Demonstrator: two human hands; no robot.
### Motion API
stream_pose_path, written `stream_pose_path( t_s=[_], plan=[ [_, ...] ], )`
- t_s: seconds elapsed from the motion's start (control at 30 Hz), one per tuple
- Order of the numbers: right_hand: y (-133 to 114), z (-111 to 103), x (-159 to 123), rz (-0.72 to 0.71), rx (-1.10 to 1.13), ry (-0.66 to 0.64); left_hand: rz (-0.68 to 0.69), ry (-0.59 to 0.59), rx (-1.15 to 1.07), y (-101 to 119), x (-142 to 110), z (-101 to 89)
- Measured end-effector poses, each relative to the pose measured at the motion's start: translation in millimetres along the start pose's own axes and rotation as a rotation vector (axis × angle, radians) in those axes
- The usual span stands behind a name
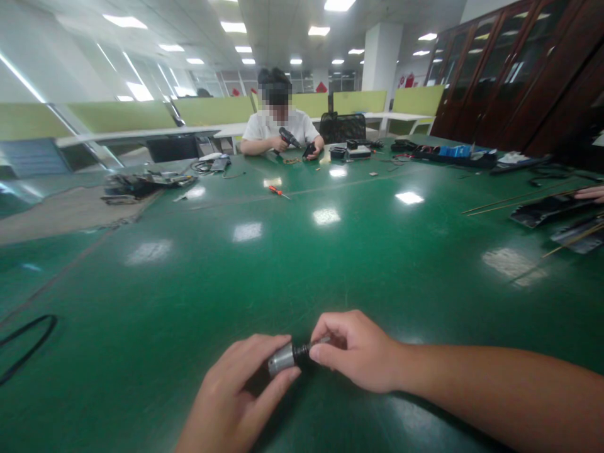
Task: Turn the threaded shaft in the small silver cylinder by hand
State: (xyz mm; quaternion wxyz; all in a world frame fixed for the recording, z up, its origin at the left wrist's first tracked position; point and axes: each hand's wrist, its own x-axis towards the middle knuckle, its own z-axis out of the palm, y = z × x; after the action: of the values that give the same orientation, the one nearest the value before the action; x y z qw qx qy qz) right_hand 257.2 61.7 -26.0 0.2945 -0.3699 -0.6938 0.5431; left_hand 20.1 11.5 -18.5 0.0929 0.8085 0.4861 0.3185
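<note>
Low in the head view, a small silver metal cylinder [282, 360] lies on its side, with a dark ridged part [301, 353] at its right end. My left hand [245, 380] is closed around the cylinder, fingers along its top and thumb along its lower side. Thumb and fingers of my right hand [352, 349] pinch the thin tip beyond the ridged part. That tip is partly hidden by the fingers, so its exact shape does not show. Both hands are just over the green tabletop [264, 283].
Across the table a person [282, 119] holds a power drill [289, 137]. An orange-handled screwdriver [277, 191] lies mid-table. Electronic parts [141, 184] are piled at left, a black cable [33, 343] nearer. At right are thin rods [519, 200] and another person's hand [591, 193].
</note>
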Motion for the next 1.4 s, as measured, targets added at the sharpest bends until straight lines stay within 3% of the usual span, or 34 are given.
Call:
stream_pose_path(
  t_s=[0.43, 0.8, 1.4],
  plan=[
    [-1.9, -3.8, -2.0, -0.058, -0.104, -0.026, -0.01, 0.007, -0.018, 5.6, 2.0, -2.3],
    [2.1, -2.3, -1.5, -0.02, 0.019, -0.012, -0.004, 0.071, 0.005, 9.5, 7.9, -3.9],
    [5.3, -1.5, -0.8, 0.008, 0.111, -0.008, -0.018, 0.061, 0.003, 9.4, 6.1, -4.4]
  ],
)
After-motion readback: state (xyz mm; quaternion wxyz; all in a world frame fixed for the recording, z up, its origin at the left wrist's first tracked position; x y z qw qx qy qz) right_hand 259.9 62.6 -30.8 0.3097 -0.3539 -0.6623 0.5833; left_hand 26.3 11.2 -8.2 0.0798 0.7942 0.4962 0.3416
